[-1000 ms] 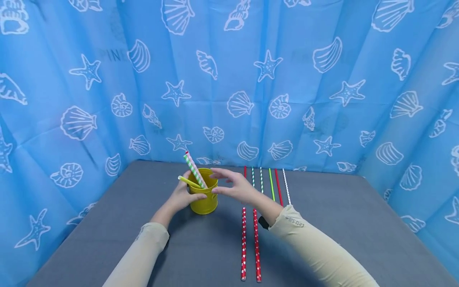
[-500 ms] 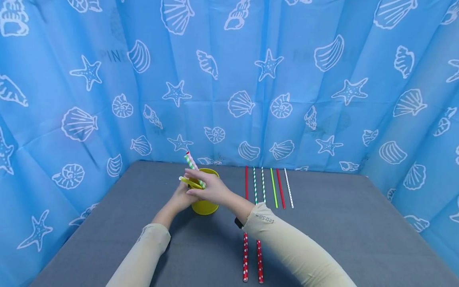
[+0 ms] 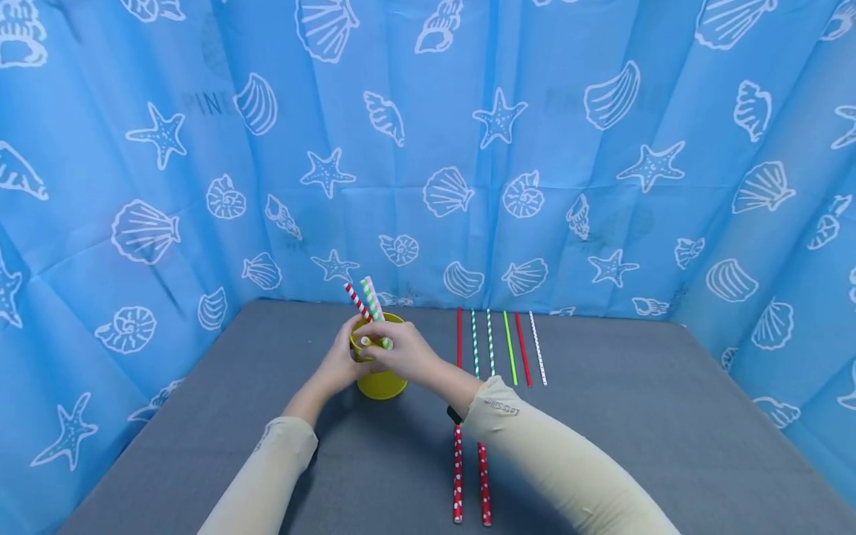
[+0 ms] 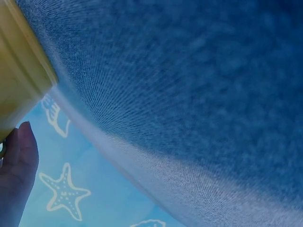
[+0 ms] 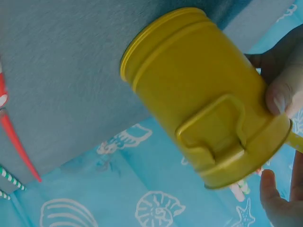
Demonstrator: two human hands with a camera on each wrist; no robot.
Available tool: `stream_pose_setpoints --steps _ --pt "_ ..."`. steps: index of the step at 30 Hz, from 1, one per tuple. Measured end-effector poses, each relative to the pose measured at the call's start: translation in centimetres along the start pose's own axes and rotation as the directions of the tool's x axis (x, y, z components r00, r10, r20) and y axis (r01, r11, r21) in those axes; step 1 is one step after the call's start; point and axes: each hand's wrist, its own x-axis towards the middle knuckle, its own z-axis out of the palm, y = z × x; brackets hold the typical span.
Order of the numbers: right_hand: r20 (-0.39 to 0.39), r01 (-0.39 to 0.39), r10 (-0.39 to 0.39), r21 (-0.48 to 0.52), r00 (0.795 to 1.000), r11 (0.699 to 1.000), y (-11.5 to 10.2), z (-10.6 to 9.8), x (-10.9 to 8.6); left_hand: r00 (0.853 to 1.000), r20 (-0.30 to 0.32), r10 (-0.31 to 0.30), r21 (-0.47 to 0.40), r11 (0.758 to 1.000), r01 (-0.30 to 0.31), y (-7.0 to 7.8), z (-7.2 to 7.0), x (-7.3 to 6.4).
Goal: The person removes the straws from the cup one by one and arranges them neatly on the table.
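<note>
Blue fabric is hung as a shell-and-starfish curtain [image 3: 562,148] behind the yellow metal bucket [image 5: 203,80], beneath which a grey cloth-covered tabletop [image 3: 635,438] is seen. Two cream sleeves [image 3: 555,453] are stretched toward the bucket, from its near left and its near right. The bucket is stood upright, and a small yellow handle [image 5: 180,129] is carried on its wall. The bucket's left side is gripped by the left hand [image 3: 337,365], with the thumb laid against the wall near the rim and the fingers curled round the outside. The right hand [image 3: 404,349] is held at the bucket's mouth with bent fingers, among the straw ends; whether any straw is pinched cannot be told.

To the bucket's near right, two red white-dotted paper straws [image 3: 484,487] are laid side by side, partly covered by the right arm. To its right, six thinner straws are lined up: red [image 3: 459,334], two green-and-white striped [image 3: 475,343], lime green [image 3: 510,348], another red [image 3: 523,349] and speckled white [image 3: 538,348]. In the bucket, a red-and-white striped straw [image 3: 357,302] and a green-and-white striped straw [image 3: 372,303] are raised above the rim, while a yellow straw [image 5: 296,141] is tilted out over it.
</note>
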Motion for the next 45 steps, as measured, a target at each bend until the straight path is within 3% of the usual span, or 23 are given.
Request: stream_pose_setpoints --steps 11,22,25,29,32,37,41,45 --pt "-0.157 0.134 -0.114 0.123 0.981 0.983 -0.3 -2.7 -1.3 1.000 -0.014 0.023 0.012 1.000 -0.022 0.7 -0.3 0.0" --pt "-0.275 0.121 -0.045 0.266 0.961 0.956 -1.1 -5.0 -3.0 0.999 -0.002 -0.037 0.017 0.999 0.037 0.9 -0.2 -0.2" --pt "-0.345 0.191 -0.092 0.266 0.934 0.945 -1.0 -5.8 -3.6 0.998 0.006 -0.055 0.033 0.998 0.054 0.9 -0.2 -0.2" --pt "-0.441 0.312 -0.180 0.247 0.879 0.918 -0.8 -6.9 -4.6 0.995 0.026 -0.093 0.041 0.995 0.092 1.0 -0.2 -0.3" --pt "-0.471 0.342 -0.195 0.249 0.860 0.906 -0.9 -8.0 -5.5 0.993 0.035 -0.110 0.009 0.994 0.110 1.1 -0.1 -0.3" --pt "-0.444 0.296 -0.159 0.260 0.882 0.919 -0.9 -10.0 -7.0 0.993 0.018 -0.119 -0.009 0.993 0.119 1.3 0.0 -0.3" --pt "-0.414 0.197 -0.092 0.220 0.905 0.955 -0.1 -11.0 -8.4 0.993 0.000 -0.122 -0.017 0.992 0.122 1.4 0.1 -0.3" --pt "-0.409 0.110 -0.020 0.197 0.912 0.974 1.1 -11.3 -9.7 0.992 -0.002 -0.125 -0.039 0.991 0.125 1.6 0.1 -0.3"
